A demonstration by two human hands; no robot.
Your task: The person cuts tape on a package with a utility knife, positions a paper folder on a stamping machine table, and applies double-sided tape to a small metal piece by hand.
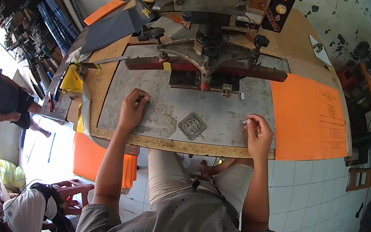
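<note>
My left hand (133, 108) rests near the front left of the grey metal plate (160, 93), fingers curled in a pinch. A small dark bit shows at its fingertips, too small to name. Over the plate's right side, my right hand (258, 135) pinches a small whitish piece (245, 121). Between my hands lies a diamond-shaped metal stamping die (192, 126) with a round emblem, touched by neither hand. Behind it stands a hand-press (209, 48) with a red-edged crossbar (164, 65) over the plate.
Orange printed sheets (308, 119) lie at the right of the table. Yellow-and-silver foil (73, 80) hangs at the left edge, near a metal ruler (108, 61). A dark folder (112, 30) lies back left. Two people (1, 95) are at the left. Orange sheets (89, 157) sit below the table.
</note>
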